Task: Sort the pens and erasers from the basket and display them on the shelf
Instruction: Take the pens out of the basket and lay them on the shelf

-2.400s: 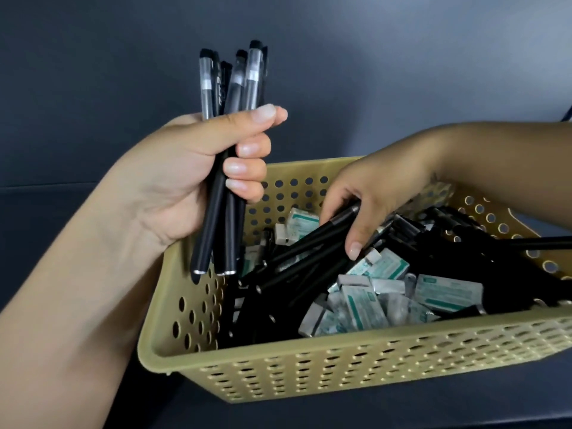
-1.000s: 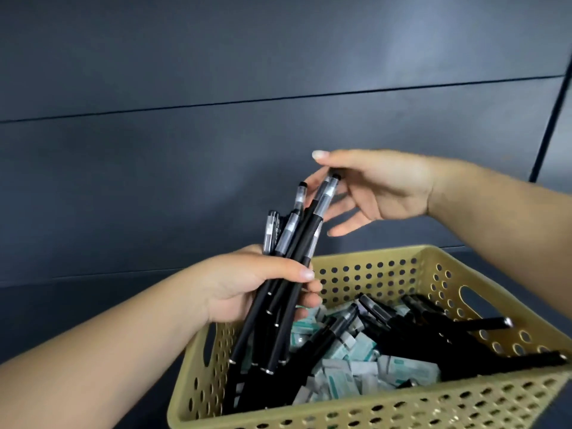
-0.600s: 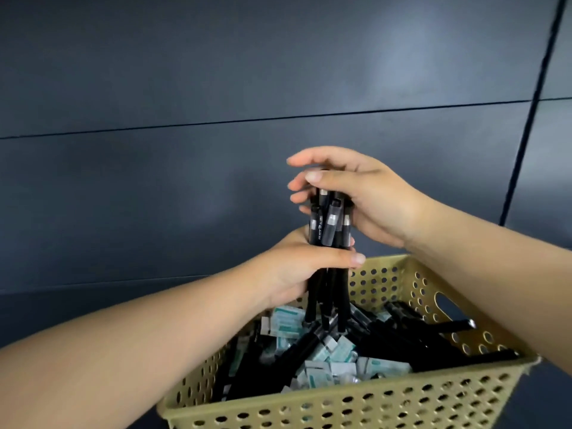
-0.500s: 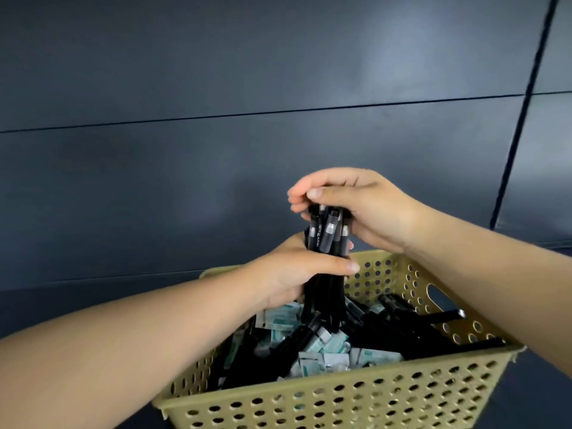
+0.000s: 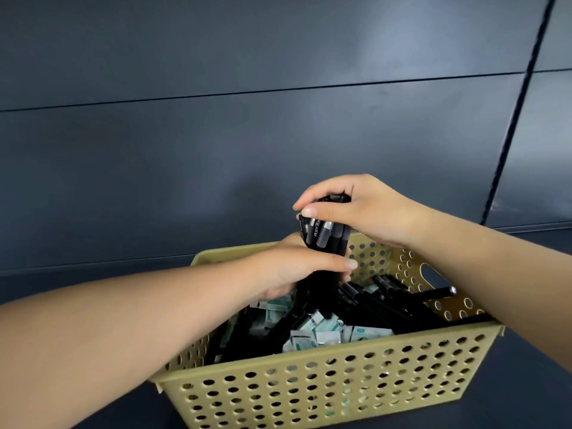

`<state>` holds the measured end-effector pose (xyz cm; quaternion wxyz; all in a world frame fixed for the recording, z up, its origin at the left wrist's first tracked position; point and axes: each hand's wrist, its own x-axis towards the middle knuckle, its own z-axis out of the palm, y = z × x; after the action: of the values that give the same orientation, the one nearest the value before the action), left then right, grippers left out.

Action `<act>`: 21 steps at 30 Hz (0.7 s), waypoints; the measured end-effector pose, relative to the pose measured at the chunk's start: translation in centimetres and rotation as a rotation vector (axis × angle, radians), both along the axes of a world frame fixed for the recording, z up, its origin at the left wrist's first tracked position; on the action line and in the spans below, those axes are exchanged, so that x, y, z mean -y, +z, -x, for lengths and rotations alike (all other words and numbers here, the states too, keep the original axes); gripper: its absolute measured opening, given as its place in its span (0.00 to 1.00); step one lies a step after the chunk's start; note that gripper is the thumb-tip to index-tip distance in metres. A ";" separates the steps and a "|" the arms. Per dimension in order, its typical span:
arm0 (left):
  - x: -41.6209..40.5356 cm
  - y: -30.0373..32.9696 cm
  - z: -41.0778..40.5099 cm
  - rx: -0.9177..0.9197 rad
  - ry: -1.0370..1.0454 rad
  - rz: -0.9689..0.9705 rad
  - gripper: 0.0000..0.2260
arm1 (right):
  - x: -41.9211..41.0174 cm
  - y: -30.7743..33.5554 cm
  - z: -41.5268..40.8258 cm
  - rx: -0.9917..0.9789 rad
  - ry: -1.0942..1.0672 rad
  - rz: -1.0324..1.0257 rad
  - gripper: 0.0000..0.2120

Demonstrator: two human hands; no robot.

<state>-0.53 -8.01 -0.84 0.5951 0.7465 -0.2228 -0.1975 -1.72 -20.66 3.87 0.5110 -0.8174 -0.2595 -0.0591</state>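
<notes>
A bundle of black pens (image 5: 325,239) stands upright above a yellow perforated basket (image 5: 309,394). My left hand (image 5: 297,267) grips the bundle round its middle. My right hand (image 5: 349,209) covers the pens' top ends, with thumb and fingers curled round the caps. Inside the basket lie more loose black pens (image 5: 387,305) on the right and several small white-and-green erasers (image 5: 318,332) in the middle. The bundle's lower ends reach down among the basket's contents.
The basket rests on a dark blue shelf surface (image 5: 526,397). Behind it rises a dark blue panelled back wall (image 5: 216,150) with a horizontal seam and a vertical seam at the right.
My right hand left the basket, rose over the pens' tops and closed on them. My left hand turned the bundle upright and lowered it toward the basket.
</notes>
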 end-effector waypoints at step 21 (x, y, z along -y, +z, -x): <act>-0.7 0.4 -0.4 0.085 -0.032 -0.094 0.08 | -0.2 0.3 -0.2 0.136 -0.021 0.370 0.12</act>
<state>-0.08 -7.35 -0.47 0.5462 0.7775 -0.2504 -0.1853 -1.52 -20.45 4.12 0.3328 -0.8941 -0.2911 -0.0709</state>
